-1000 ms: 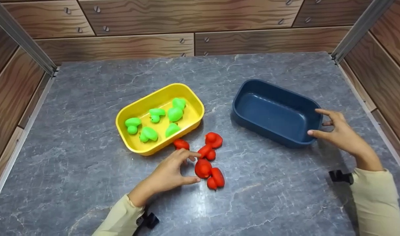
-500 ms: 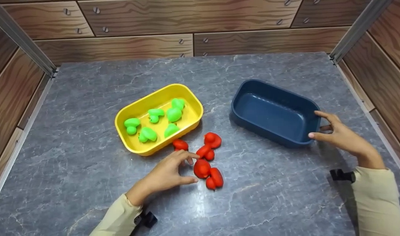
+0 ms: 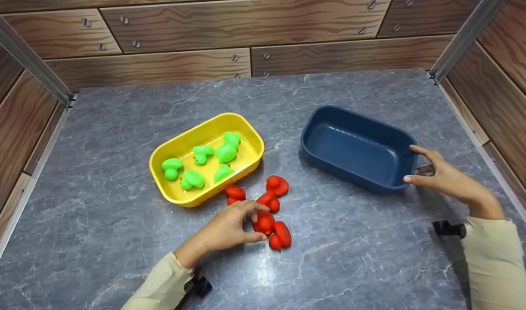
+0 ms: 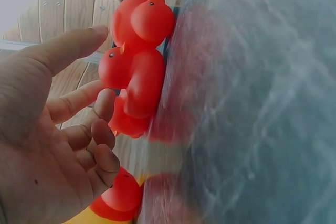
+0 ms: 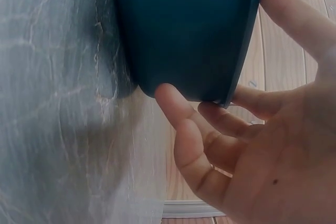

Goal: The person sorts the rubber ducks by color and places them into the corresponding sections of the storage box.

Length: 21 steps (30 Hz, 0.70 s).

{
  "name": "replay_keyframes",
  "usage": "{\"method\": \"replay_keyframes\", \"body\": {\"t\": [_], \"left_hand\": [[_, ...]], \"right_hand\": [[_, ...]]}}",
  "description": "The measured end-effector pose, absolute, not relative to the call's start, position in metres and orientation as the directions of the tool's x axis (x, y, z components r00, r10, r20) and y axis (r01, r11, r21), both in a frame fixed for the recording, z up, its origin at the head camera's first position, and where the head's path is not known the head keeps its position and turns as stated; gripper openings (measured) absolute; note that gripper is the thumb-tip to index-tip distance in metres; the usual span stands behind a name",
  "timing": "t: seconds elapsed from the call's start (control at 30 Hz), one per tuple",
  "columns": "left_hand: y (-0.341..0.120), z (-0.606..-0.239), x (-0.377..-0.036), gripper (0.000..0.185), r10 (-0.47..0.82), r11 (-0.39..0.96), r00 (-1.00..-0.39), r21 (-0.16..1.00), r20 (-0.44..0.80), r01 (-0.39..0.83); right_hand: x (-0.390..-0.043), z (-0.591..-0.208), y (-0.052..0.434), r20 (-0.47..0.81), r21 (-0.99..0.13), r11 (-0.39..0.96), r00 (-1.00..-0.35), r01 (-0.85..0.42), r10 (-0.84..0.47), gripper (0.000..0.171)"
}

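Note:
Several small red rubber ducks lie in a loose cluster at the middle front. Around the nearest ones, my left hand spreads its thumb and index finger, gripping nothing. In the left wrist view, a gap shows between the thumb and the red ducks, and the other fingers bend loosely. My right hand holds the right end of the dark blue tub, thumb and index finger at its rim. From the right wrist, other fingers bend against the tub's outer wall.
A yellow tub holding several green rubber ducks stands left of centre. One red duck lies against its front side. Wood-patterned walls border the grey marbled table.
My left hand has edged right, its index finger now farther over the red ducks. The right hand stays at the blue tub's end. The head view has shifted slightly.

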<state>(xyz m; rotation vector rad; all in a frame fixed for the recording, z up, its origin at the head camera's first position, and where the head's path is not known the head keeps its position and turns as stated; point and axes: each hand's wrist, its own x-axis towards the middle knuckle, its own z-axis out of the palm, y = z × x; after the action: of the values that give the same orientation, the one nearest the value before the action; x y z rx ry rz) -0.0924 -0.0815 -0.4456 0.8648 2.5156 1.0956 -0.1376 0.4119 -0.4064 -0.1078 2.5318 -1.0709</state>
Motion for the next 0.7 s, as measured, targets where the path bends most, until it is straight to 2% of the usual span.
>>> {"method": "replay_keyframes", "body": {"t": [0.7], "left_hand": [[-0.0754, -0.4508, -0.0997, 0.04, 0.646, 0.535, -0.761, 0.745, -0.058, 0.398]], "right_hand": [[-0.1376, -0.4063, 0.4131, -0.331, -0.711, 0.697, -0.919, 0.094, -0.214, 0.088]]}}
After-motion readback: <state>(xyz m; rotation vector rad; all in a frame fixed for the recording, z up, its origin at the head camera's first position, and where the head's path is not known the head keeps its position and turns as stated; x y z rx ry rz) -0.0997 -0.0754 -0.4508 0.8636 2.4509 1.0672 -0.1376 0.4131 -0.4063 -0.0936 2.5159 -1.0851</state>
